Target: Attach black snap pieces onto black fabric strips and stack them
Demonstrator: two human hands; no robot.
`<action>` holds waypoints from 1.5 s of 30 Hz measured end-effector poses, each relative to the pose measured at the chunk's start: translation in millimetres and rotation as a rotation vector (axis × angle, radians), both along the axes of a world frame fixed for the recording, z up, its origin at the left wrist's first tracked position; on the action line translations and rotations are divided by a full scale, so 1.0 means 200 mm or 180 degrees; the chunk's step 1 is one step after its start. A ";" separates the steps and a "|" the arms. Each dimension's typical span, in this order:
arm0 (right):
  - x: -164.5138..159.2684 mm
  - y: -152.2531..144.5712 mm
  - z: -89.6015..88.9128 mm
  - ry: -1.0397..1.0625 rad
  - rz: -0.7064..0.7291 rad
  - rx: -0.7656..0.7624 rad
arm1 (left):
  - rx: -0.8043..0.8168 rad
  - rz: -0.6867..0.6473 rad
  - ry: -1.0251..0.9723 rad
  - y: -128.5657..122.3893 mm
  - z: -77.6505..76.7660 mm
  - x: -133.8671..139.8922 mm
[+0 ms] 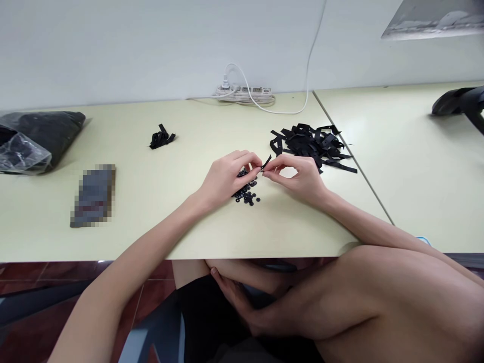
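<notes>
Bare bent leg (397, 302) hogs the foreground while left hand (229, 174) and right hand (302, 174), equally close, pinch a narrow black fabric strip (266, 162) slanting away rightward between them.

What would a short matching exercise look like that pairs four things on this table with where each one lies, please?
Things
1. Bag
2. Power strip
3. Discs
4. Large heap of black strips

Places
A. Partly hidden by the left hand
B. Just beyond the right hand
C. At the left edge of the picture
D. Along the wall, with a white plug in it

Right pairs: 1-C, 2-D, 3-A, 4-B
</notes>
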State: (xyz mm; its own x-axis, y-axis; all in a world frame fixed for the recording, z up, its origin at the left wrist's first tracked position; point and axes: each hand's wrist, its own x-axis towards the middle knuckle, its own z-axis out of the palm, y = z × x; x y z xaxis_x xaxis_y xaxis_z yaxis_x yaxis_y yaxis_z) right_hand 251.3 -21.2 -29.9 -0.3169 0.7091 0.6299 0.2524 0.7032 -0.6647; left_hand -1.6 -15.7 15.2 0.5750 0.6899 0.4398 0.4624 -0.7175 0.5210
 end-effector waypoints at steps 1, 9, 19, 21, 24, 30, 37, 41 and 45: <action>0.00 0.00 0.00 -0.0043 -0.0030 0.0035 | 0.0046 -0.0024 0.0014 0.00 0.00 0.00; -0.02 -0.03 0.03 -0.0253 -0.0410 0.0015 | -0.0071 -0.0093 -0.0084 0.00 0.00 0.00; -0.04 -0.03 0.06 -0.0277 -0.0316 0.0184 | -0.0580 -0.0156 -0.0339 0.01 -0.02 0.01; -0.04 -0.04 0.06 -0.0298 -0.0307 0.0261 | -0.0673 -0.0161 -0.0335 0.00 -0.01 0.01; -0.04 -0.04 0.06 -0.0302 -0.0313 0.0293 | -0.0728 -0.0142 -0.0364 0.00 -0.01 0.01; -0.03 -0.04 0.06 -0.0303 -0.0297 0.0314 | -0.0725 -0.0154 -0.0457 0.01 -0.01 0.01; -0.03 -0.04 0.06 -0.0335 -0.0273 0.0400 | -0.0619 -0.0129 -0.0469 0.00 -0.01 0.01; -0.03 -0.03 0.05 -0.0337 -0.0377 0.0252 | -0.0427 -0.0172 -0.0434 0.00 -0.01 0.01; -0.03 -0.03 0.04 -0.0411 -0.0368 0.0167 | -0.0162 -0.0149 -0.0309 0.00 -0.01 0.01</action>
